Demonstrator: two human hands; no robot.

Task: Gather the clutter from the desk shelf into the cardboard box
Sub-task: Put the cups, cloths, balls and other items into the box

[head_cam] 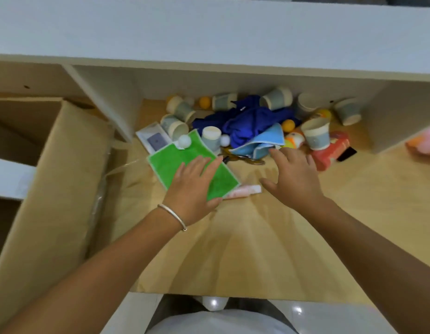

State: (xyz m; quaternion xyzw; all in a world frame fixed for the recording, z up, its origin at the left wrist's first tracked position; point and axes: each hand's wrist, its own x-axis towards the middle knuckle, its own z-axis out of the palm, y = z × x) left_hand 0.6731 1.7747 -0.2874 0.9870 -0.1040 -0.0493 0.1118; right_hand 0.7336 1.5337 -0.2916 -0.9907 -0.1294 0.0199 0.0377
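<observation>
Green terry cloth [185, 165] lies flat under the left hand [192, 186], fingers spread, gripping nothing; the right hand [293, 174] hovers open beside a light-blue folded cloth [262, 141].

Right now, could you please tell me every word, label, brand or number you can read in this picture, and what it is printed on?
No text can be read.
Red-orange printed packet: it has printing, too blurred to read.
Grey-blue paper cup with a cream rim: small mark, illegible.
White flat pack with a purple panel: no readable lettering.
Pink-and-white tube: pattern only, blurred.
</observation>
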